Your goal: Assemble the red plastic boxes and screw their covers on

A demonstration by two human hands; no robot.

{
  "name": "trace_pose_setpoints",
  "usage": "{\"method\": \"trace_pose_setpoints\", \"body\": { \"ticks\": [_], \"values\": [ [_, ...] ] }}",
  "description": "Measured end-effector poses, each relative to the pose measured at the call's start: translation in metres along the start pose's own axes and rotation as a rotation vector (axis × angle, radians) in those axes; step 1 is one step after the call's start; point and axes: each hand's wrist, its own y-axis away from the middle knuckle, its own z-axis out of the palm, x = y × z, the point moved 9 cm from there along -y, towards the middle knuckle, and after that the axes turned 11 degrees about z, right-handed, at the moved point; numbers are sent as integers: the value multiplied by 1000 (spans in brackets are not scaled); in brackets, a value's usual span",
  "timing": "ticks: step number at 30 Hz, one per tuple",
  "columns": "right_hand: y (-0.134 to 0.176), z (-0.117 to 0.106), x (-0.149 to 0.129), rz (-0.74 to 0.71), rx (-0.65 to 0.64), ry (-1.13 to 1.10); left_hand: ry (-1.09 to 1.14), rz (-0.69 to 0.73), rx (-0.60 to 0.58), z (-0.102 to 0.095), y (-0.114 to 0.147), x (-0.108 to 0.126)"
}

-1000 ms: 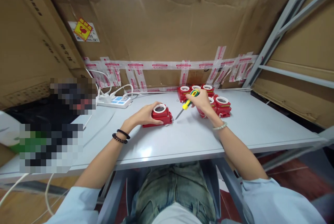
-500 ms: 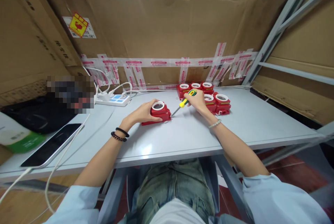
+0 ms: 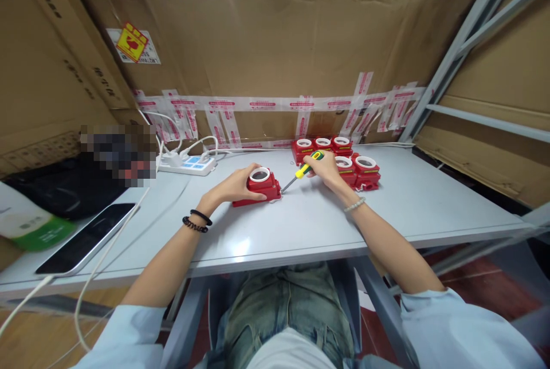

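Red box [image 3: 267,190] on table [image 3: 309,226], dark inside white ring [image 3: 260,180]. Left hand [image 3: 237,184] holds it from left side. Right hand [image 3: 325,166] grips screwdriver [image 3: 302,171], tip at box's right end. More red boxes [image 3: 366,175] nearby.

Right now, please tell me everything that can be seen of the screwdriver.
The screwdriver has a yellow and dark-green handle, which looks like plastic, and a thin, grey, metal-looking shaft. The right hand grips the handle and hides part of it. The tool slants down to the left, its tip at the right end of the red unit on the table; whether it touches is too small to tell.
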Motion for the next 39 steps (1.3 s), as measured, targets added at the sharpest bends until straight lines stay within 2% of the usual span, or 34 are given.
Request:
{"method": "trace_pose_setpoints", "body": {
  "ticks": [6,14,19,24,29,33,36,39],
  "values": [
    [-4,-1,8,105,-14,-152,21,-49,60,-14,4,-11],
    [7,-2,-1,169,-65,-331,57,-107,157,-35,10,-16],
    [10,5,-6,188,-191,-368,86,-113,217,-46,15,-21],
    [9,11,-8,159,-344,-372,83,-90,214,-47,16,-28],
    [11,14,-12,133,-435,-374,92,-92,218,-48,19,-32],
    [15,15,-17,88,-411,-367,93,-91,226,-50,20,-33],
    [16,14,-15,70,-333,-204,59,-76,221,-51,19,-32],
    [15,15,-13,80,-336,-111,59,-68,228,-52,19,-31]
  ]
}}
